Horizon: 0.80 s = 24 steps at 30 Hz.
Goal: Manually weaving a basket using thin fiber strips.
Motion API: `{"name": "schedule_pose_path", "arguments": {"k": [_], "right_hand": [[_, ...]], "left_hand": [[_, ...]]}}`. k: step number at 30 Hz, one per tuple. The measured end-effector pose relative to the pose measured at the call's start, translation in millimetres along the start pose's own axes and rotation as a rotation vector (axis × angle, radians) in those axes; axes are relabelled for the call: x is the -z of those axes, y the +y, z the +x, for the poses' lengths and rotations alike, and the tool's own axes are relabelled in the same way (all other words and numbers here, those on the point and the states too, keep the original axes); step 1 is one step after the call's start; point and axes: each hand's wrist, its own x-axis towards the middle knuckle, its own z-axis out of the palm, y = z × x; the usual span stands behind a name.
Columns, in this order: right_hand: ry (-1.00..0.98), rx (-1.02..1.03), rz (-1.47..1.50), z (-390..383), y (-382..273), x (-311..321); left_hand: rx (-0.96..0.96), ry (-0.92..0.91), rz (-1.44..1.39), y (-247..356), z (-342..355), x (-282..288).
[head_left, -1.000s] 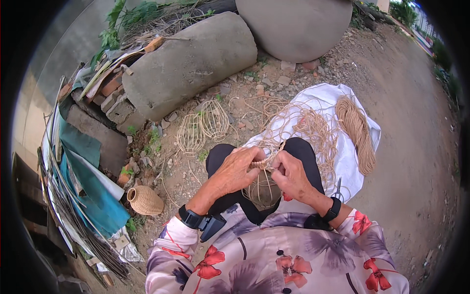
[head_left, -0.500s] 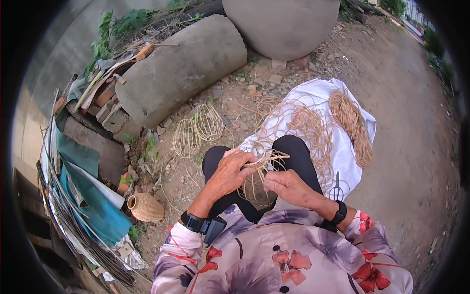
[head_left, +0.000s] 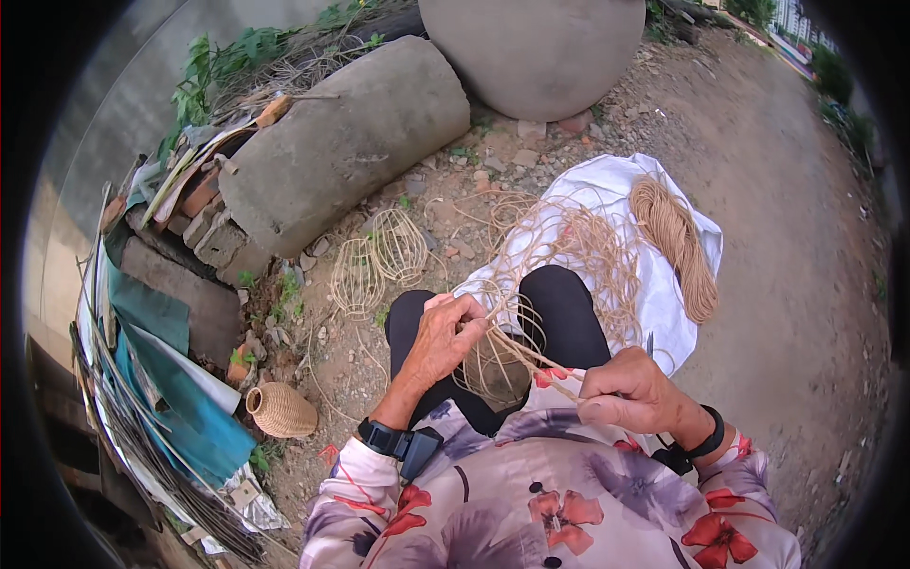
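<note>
Between my knees sits a wire-like basket frame [head_left: 488, 372] of thin curved ribs. My left hand [head_left: 445, 339] is closed on the top of this frame, its fingers curled round the ribs. To the right, my right hand [head_left: 626, 391] is closed in a pinch on strands of tan cord [head_left: 534, 357]. The cord runs from the frame to my right fist and looks stretched. Loose cord [head_left: 592, 242] lies tangled over a white sheet [head_left: 678, 318] in front of my knees. A thick coil of twisted cord [head_left: 675, 248] rests on the sheet's right side.
Two open basket frames [head_left: 398, 247] stand on the ground ahead to the left. A finished woven jar-shaped basket [head_left: 284, 412] lies near the blue-green cloth [head_left: 194, 408]. Behind them are a concrete cylinder [head_left: 351, 137] and a round slab [head_left: 536, 52]. Scissors [head_left: 649, 343] are partly hidden behind my right hand.
My right hand has pulled away from the basket frame to the right and slightly down, drawing the cord out. My left hand stays at the frame.
</note>
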Motion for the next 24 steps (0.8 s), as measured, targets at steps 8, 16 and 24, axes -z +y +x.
{"name": "schedule_pose_path", "arguments": {"k": [8, 16, 24], "right_hand": [[0.07, -0.182, 0.334, -12, -8, 15], [-0.243, -0.428, 0.272, -41, -26, 32], [0.204, -0.203, -0.548, -42, 21, 21]], "left_hand": [[-0.135, -0.057, 0.147, 4, -4, 0], [-0.188, 0.103, 0.105, 5, -7, -10], [-0.117, 0.077, 0.094, 3, -7, -14]]}}
